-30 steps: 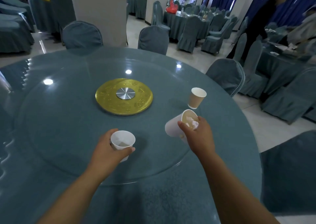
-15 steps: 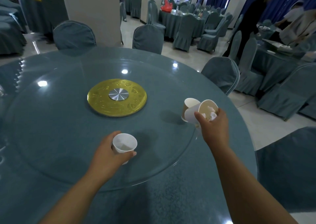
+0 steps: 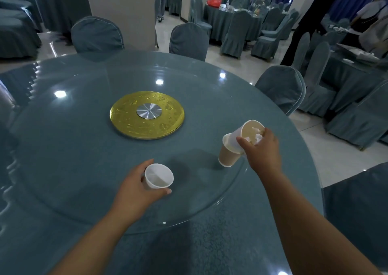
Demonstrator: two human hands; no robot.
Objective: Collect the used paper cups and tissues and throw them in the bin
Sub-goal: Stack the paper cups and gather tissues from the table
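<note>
My left hand grips a small white paper cup just above the glass turntable; the cup looks empty. My right hand holds a larger white cup, tilted, with crumpled tissues inside. The bottom of that cup sits over the mouth of a brown paper cup, which leans on the turntable's right side. No bin is in view.
A gold disc with a steel hub marks the centre of the round teal table. Covered chairs ring it. More set tables and a standing person fill the room to the right.
My right hand carried the tissue-filled cup right and away to the brown cup and lowered its base onto that cup's mouth; the brown cup now leans. My left hand kept hold of the small cup.
</note>
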